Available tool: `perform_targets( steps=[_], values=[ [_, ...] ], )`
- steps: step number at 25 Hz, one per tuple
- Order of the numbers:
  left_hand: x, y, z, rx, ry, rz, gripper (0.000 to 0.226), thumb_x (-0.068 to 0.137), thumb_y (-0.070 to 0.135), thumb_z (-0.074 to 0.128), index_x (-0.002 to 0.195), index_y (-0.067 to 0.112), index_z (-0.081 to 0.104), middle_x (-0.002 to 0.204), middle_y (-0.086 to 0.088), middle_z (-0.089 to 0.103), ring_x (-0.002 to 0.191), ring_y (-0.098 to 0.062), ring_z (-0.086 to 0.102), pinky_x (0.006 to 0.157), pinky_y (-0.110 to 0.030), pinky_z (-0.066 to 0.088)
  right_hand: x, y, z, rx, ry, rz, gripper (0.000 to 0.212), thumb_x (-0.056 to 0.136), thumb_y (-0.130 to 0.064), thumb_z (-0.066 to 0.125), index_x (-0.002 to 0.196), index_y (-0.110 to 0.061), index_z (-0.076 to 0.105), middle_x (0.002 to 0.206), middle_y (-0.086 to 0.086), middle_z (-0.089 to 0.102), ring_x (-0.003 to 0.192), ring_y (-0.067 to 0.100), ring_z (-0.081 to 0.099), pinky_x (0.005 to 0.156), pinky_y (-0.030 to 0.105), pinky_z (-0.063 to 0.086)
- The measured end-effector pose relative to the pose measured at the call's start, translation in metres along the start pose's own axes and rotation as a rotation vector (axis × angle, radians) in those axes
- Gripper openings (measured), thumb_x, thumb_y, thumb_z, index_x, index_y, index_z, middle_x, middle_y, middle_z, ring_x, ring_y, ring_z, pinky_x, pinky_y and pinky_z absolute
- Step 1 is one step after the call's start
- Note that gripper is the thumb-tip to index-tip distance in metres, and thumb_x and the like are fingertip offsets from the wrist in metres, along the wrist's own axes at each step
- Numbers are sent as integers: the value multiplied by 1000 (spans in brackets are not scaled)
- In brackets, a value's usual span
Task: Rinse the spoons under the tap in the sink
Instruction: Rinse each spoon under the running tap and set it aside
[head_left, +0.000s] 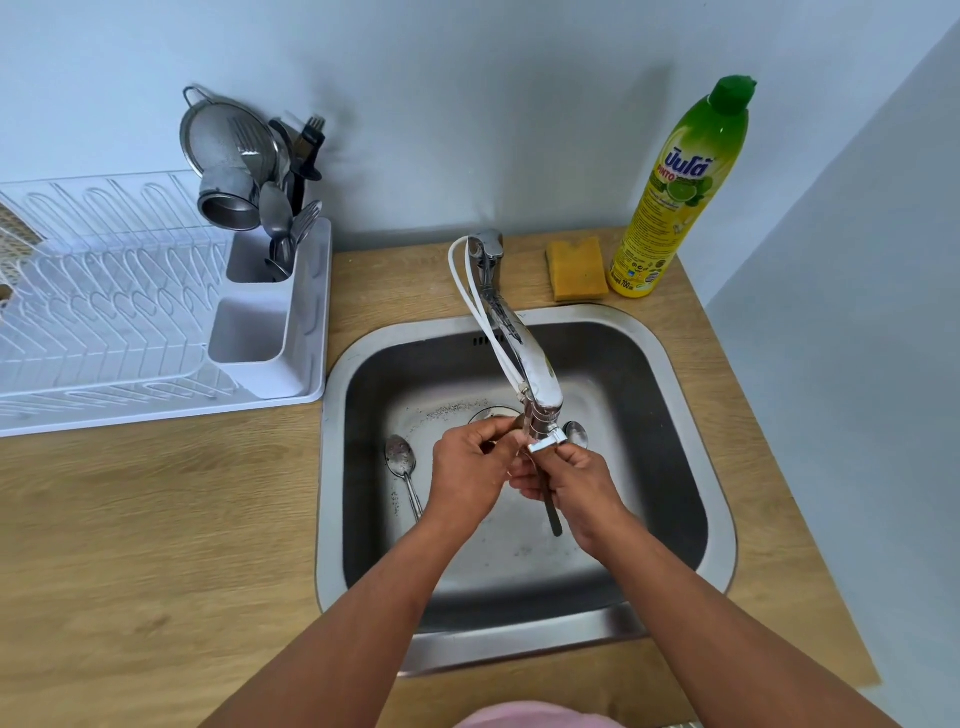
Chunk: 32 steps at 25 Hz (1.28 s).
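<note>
Under the tap (524, 374), one spoon (551, 512) is clamped by both hands' fingers (519, 480); wet metal could slip into the sink (691, 415).

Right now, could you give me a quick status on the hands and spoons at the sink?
Both hands, left hand and right hand, closed on one spoon under the tap. Second spoon lying in sink. Nothing in the way.

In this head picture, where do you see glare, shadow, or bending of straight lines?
Head view: glare on the tap spout and the sink rim; the detergent bottle and the tap cast soft shadows on the wall; the wide lens bows the counter edges and dish rack; both hands look slightly soft.
</note>
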<state>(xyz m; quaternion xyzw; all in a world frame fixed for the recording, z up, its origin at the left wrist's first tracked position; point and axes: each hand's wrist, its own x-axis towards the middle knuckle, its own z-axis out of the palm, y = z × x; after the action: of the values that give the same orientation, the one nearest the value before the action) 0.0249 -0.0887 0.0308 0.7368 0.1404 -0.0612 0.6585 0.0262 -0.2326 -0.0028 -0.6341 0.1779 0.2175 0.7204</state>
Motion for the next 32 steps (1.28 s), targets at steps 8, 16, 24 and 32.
perform_targets(
  steps=[8,16,24,32],
  values=[
    [-1,-9,0,12,-60,-27,17,89,7,75,100,16,84,89,0,83,78,-13,76,71,-27,61,-5,-2,-14,-114,-98,-2,8,83,-33,79,87,-27,82,88,5,82,90,21,79,82,36,58],
    [6,-62,-52,357,415,-502,16,95,16,60,100,10,74,103,-17,77,90,-33,73,79,-37,61,0,-22,0,-311,30,-121,8,85,-31,79,79,-31,83,77,-1,81,71,9,75,64,25,59],
    [19,-95,-46,686,255,-631,27,87,22,67,107,4,72,113,-22,73,101,-43,71,73,-34,52,-8,-24,0,-404,-23,-57,10,88,-27,77,80,-23,82,84,-5,83,86,14,78,76,31,61],
    [23,-97,-26,214,235,-620,6,84,12,69,83,8,74,77,-15,76,55,-28,68,52,-32,60,21,-7,-43,-648,229,1,17,91,-16,69,76,-13,77,76,0,81,69,7,73,69,25,54]
  ],
)
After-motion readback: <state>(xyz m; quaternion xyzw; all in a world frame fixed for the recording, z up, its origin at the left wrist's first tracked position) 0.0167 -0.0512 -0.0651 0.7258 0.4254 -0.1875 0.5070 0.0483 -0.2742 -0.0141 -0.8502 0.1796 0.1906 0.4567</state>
